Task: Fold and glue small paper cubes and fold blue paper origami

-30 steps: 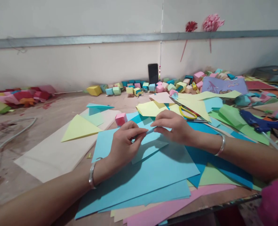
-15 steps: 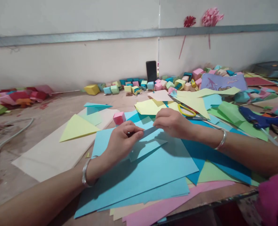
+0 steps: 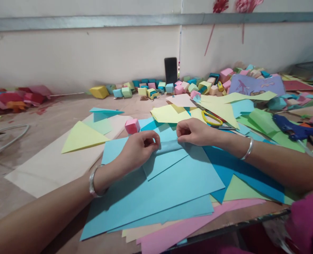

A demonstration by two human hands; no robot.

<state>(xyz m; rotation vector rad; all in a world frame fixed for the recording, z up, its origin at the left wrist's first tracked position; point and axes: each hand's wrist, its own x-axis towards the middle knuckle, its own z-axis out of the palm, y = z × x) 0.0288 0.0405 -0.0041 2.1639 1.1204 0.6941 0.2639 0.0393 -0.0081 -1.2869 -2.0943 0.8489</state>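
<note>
My left hand (image 3: 139, 150) and my right hand (image 3: 194, 132) pinch the two ends of a folded light blue paper piece (image 3: 167, 157), rolling its upper edge between them. The piece lies over a large light blue sheet (image 3: 169, 190) on a stack of coloured sheets. Each wrist wears a silver bangle. A small pink paper cube (image 3: 132, 126) sits just beyond my left hand. Yellow-handled scissors (image 3: 211, 120) lie just past my right hand.
A yellow paper triangle (image 3: 82, 137) and a folded blue piece (image 3: 103, 113) lie on a cream sheet at left. Several paper cubes (image 3: 156, 90) line the wall around a propped black phone (image 3: 170, 70). A blue glue gun (image 3: 294, 130) lies at right. A cable (image 3: 5, 141) curls at far left.
Both hands have closed in on the folded blue piece and its top edge is now rolled over between the fingers. The view has tilted downward slightly.
</note>
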